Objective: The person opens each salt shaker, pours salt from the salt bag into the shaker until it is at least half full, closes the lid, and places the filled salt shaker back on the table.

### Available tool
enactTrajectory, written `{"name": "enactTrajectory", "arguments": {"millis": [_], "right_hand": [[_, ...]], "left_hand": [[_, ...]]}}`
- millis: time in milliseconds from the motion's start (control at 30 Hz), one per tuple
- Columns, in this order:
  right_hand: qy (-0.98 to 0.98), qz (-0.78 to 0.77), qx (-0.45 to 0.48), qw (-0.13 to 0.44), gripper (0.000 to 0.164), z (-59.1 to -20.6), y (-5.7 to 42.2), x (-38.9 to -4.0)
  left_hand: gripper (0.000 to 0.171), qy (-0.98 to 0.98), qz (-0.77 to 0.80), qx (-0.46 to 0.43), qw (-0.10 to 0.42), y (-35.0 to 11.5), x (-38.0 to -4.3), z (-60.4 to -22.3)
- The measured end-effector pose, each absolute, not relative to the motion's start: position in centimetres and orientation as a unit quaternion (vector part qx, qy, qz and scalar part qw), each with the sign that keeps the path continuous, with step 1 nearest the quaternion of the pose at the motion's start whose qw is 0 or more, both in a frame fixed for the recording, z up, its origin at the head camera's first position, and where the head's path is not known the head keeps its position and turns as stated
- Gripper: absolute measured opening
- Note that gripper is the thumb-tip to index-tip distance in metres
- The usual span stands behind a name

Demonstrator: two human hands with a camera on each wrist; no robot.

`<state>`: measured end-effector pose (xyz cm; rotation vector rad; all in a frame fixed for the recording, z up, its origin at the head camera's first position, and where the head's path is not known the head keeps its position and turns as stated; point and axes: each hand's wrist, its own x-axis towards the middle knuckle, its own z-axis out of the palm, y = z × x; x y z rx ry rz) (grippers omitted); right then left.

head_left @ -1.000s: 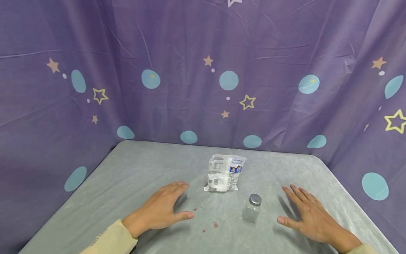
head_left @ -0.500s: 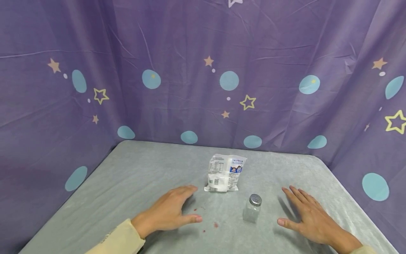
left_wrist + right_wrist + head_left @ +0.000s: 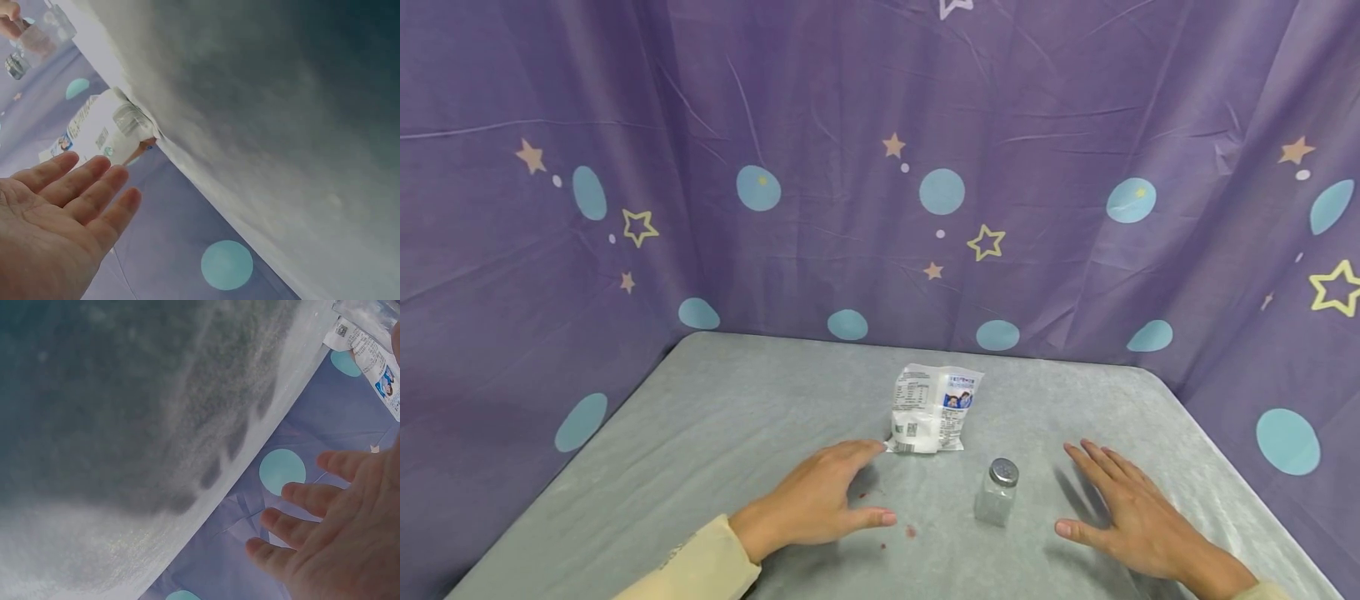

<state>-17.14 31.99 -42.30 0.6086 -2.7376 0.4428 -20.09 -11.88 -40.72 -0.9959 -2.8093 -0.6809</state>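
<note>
A white printed packet point(image 3: 925, 410) stands upright near the middle of the table. In front of it and a bit to the right is a clear glass shaker point(image 3: 995, 500) with a perforated metal lid. My left hand point(image 3: 816, 498) is held with straight fingers, its fingertips right at the packet's lower left corner in the head view. To the right of the shaker, my right hand point(image 3: 1131, 517) hovers with fingers spread, holding nothing. In the left wrist view the packet point(image 3: 100, 128) shows beyond the left fingers, and the shaker point(image 3: 44, 40) is at the upper left.
A grey cloth covers the table point(image 3: 760, 392). Small red marks point(image 3: 911, 531) lie on it between the left hand and the shaker. A purple curtain point(image 3: 850, 108) with stars and blue dots hangs behind and along both sides.
My left hand has moved to the right, closer to the packet and shaker. The right hand has stayed almost still, and both objects are where they were.
</note>
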Motion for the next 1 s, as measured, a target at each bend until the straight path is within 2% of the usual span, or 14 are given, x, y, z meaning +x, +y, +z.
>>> {"name": "enactTrajectory", "arguments": {"millis": [333,1000], "right_hand": [[-0.949,0.161,0.222,0.153,0.097,-42.4,31.8,-17.1],[-0.938,0.183,0.247,0.157,0.097,-42.5,31.1,-17.0]], "left_hand": [[0.087,-0.910,-0.221,-0.346,0.061,-10.4,-20.0,-40.6],[0.083,-0.899,-0.224,-0.373,0.057,-7.8,-20.2,-40.4]]}}
